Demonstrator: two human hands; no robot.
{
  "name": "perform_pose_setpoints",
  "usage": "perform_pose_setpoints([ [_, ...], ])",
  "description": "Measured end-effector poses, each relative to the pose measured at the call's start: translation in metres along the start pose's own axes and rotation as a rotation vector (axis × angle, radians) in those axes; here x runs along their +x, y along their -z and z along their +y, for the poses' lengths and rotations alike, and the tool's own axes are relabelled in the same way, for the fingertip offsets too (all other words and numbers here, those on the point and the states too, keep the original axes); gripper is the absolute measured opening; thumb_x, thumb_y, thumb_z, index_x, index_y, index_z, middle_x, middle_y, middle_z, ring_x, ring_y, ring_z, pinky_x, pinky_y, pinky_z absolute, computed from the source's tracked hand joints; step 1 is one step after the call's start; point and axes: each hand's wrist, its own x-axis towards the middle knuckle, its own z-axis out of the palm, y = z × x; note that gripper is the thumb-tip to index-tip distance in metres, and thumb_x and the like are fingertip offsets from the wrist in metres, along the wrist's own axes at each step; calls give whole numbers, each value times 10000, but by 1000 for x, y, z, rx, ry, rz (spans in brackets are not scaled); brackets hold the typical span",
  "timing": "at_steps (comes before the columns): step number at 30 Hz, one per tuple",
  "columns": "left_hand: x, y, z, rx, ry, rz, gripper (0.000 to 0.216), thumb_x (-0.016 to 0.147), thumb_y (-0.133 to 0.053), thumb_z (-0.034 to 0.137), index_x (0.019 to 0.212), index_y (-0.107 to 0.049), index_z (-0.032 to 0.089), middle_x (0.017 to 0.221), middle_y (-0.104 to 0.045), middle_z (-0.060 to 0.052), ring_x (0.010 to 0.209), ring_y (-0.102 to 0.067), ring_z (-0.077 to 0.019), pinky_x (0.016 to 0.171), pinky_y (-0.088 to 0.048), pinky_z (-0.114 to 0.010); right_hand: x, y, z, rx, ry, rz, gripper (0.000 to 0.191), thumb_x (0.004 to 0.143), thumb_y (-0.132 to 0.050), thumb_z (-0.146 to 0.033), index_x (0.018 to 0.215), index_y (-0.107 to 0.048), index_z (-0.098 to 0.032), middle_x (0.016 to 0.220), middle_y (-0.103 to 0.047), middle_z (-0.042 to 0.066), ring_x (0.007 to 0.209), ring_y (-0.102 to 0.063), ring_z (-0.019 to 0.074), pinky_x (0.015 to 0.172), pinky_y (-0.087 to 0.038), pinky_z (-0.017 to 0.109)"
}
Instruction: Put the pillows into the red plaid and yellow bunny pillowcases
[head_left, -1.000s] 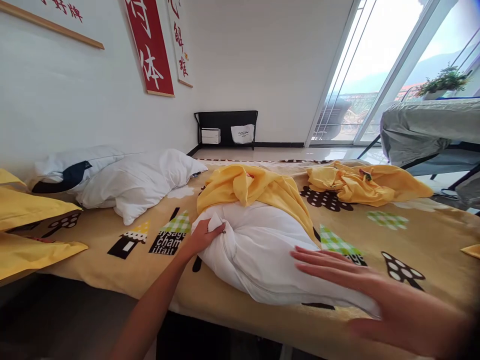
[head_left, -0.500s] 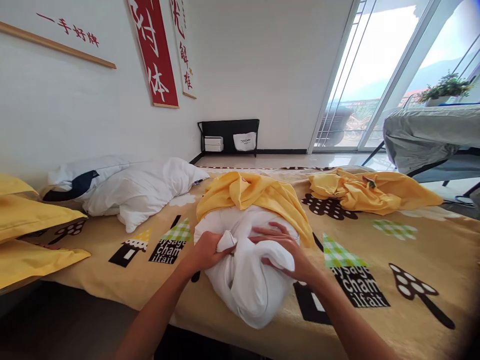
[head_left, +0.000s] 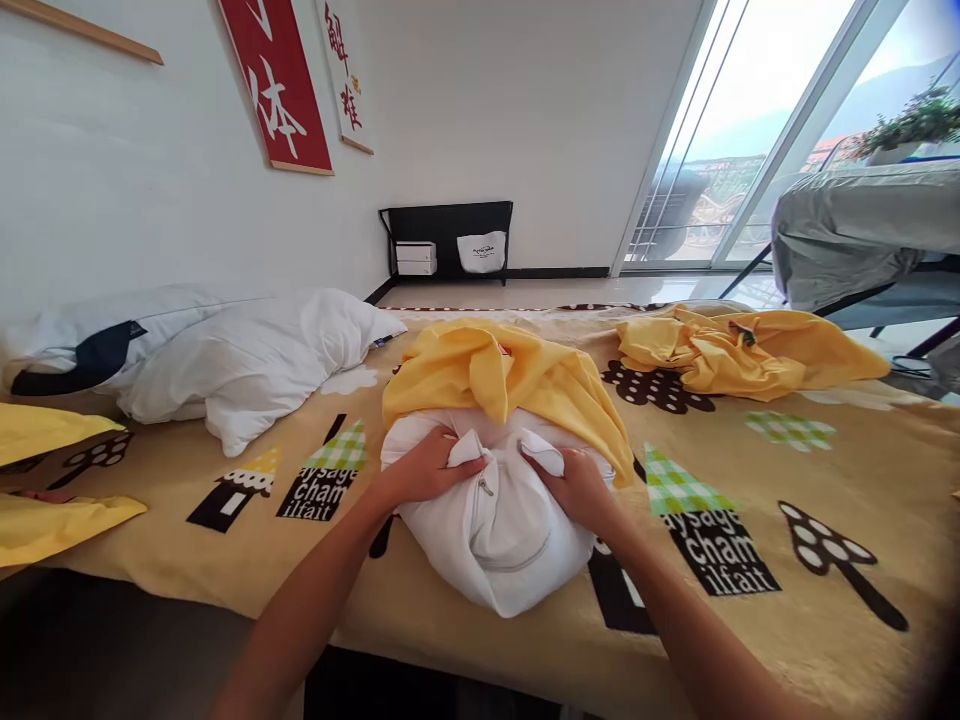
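A white pillow (head_left: 517,550) lies in front of me, its near end bunched up and a zipper showing on it. A yellow pillowcase (head_left: 555,375) covers its far end. My left hand (head_left: 431,465) is closed on one white corner of the pillow, which pokes out between thumb and fingers. On the other side, my right hand (head_left: 574,485) grips the opposite white corner. The two corners are close together above the middle of the pillow. My fingers reach toward the pillowcase's edge and are partly hidden by the cloth.
White pillows (head_left: 255,360) lie at the left, with yellow cushions (head_left: 67,525) nearer me. A crumpled yellow pillowcase (head_left: 750,350) rests at the right. All are around a tan patterned blanket (head_left: 720,650). Beyond stand a black rack (head_left: 450,225) and a grey-covered piece of furniture (head_left: 862,230).
My right hand has gone from lying spread on the pillow to gripping its right corner. The near end of the pillow has folded up. The view has tilted down slightly.
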Motion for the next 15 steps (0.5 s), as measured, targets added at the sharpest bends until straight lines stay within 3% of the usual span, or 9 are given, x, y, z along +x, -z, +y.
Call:
perform_pose_setpoints([
  [4, -6, 0, 6, 161, -136, -57, 481, 943, -345, 529, 704, -585, 187, 720, -627, -38, 788, -563, -222, 833, -418, -372, -16, 5, -14, -65, 333, 255, 186, 828, -518, -275, 744, -665, -197, 959, -678, 101, 886, -580, 252, 789, -397, 374],
  [6, -7, -3, 8, 221, -223, -42, 466, 942, -350, 515, 694, -570, 188, 683, -615, -32, 727, -543, -206, 839, -403, -378, -20, 9, -21, -5, 431, 255, 138, 815, -529, -257, 772, -647, -199, 975, -658, 99, 901, -564, 246, 803, -398, 379],
  [7, -8, -5, 9, 238, -250, -21, 460, 930, -368, 531, 703, -571, 187, 683, -616, -36, 718, -538, -205, 835, -403, -378, -20, 10, -23, 67, 440, 193, 125, 823, -524, -261, 787, -627, -200, 921, -654, 83, 853, -567, 224, 774, -408, 359],
  [11, -10, -17, 6, 239, -256, 48, 512, 829, -454, 670, 770, -582, 177, 724, -618, -69, 789, -549, -242, 806, -428, -372, -11, 4, -25, 430, 280, -122, 182, 886, -498, -379, 863, -563, -210, 791, -638, 14, 735, -576, 163, 689, -435, 286],
  [15, -5, -24, 2, 166, -150, 95, 523, 834, -438, 681, 882, -576, 179, 803, -636, -78, 788, -566, -250, 746, -438, -361, -2, -6, -23, 527, 114, -102, 265, 880, -475, -463, 888, -558, -211, 851, -654, 24, 809, -592, 187, 762, -453, 315],
])
